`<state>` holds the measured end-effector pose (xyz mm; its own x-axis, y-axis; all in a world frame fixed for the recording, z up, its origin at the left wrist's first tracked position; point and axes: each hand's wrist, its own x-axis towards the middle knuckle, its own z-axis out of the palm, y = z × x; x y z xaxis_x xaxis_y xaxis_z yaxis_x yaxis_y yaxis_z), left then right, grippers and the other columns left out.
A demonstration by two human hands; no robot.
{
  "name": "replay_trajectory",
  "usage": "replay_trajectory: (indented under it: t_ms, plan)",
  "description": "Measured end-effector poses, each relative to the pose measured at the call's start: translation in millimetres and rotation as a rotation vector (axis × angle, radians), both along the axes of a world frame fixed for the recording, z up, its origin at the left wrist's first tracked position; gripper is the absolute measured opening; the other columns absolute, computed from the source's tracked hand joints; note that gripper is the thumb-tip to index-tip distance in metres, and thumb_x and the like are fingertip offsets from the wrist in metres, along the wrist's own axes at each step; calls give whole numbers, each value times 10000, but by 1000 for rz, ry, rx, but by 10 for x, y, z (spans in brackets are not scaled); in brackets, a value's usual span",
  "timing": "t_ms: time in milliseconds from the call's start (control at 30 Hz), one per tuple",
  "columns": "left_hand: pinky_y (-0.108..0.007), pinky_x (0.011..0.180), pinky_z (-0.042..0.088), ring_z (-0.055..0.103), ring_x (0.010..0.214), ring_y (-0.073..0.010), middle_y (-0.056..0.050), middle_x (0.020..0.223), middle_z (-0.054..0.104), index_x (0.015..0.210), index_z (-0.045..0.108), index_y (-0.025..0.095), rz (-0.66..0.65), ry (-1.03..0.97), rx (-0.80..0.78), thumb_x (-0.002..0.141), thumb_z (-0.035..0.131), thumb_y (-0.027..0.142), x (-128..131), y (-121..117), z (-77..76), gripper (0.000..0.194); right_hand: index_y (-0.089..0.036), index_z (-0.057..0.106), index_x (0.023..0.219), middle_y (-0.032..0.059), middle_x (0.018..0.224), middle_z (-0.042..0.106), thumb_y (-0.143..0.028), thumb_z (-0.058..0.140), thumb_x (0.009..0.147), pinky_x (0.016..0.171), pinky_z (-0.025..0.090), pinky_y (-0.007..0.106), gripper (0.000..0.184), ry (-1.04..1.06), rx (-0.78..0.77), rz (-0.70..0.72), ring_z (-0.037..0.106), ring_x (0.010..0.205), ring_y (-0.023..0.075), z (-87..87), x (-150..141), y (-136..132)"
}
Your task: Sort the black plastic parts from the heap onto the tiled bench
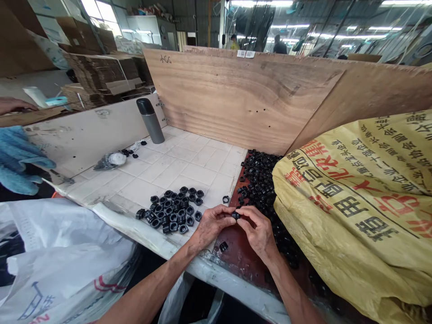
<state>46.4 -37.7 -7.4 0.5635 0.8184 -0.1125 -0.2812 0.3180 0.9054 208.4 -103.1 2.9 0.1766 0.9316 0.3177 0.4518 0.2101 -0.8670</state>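
My left hand (212, 226) and my right hand (257, 229) meet over the edge of a white tiled worktop (175, 168). Their fingertips together pinch a small black ring-shaped fitting (235, 215), probably plastic. Left of my hands lies a neat group of several such fittings (172, 209) on the tiles. A much larger heap of them (259, 189) sits on a reddish-brown board (240, 256) to the right. One loose fitting (223, 246) lies just below my hands, and another (226, 199) lies just above them.
A yellow printed woven sack (351, 211) bulges in at the right, and a white sack (60, 256) lies at the lower left. A plywood board (236, 99) stands behind the tiles, with a grey flask (150, 120) before it. Another person's hand (13, 105) shows at the far left.
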Motion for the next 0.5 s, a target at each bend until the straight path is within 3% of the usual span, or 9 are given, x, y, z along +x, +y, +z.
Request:
replay_trajectory:
  t_ms: [67, 133, 233, 367, 500]
  plan:
    - [-320, 832, 516, 675, 792, -172, -39, 890, 757, 962, 749, 163, -17, 2, -13, 667, 876, 311, -9, 8, 8, 354, -258, 726, 1011, 58, 1054, 707, -244, 590, 911, 908, 524, 356, 170, -71, 60, 1, 665, 1000, 232, -11, 1, 6]
    - [-319, 838, 517, 673, 810, -174, -41, 905, 749, 985, 747, 165, -6, 2, 18, 678, 868, 317, -6, 7, -4, 363, -249, 714, 997, 54, 992, 708, -277, 582, 933, 817, 533, 322, 150, -111, 44, -26, 673, 908, 214, -37, 1, 14]
    - [-317, 851, 522, 668, 861, -182, -44, 969, 720, 974, 757, 181, 42, -1, 105, 678, 868, 317, 19, -10, -55, 344, -226, 672, 817, 31, 784, 665, -344, 565, 958, 668, 481, 285, 213, -216, 13, -71, 624, 703, 179, -87, -2, 23]
    - [-320, 871, 524, 659, 917, -196, -54, 989, 698, 966, 762, 186, 28, -10, 170, 695, 858, 308, 45, -25, -102, 312, -223, 551, 609, 0, 599, 540, -369, 479, 998, 615, 412, 278, 422, -287, 11, -100, 521, 574, 149, -112, -19, 10]
    - [-317, 858, 529, 666, 881, -182, -47, 985, 704, 988, 745, 187, 40, -31, 131, 716, 847, 311, 33, -17, -74, 316, -215, 661, 927, 1, 716, 619, -395, 576, 947, 604, 434, 255, 200, -146, -44, -103, 556, 617, 153, -59, -47, -27]
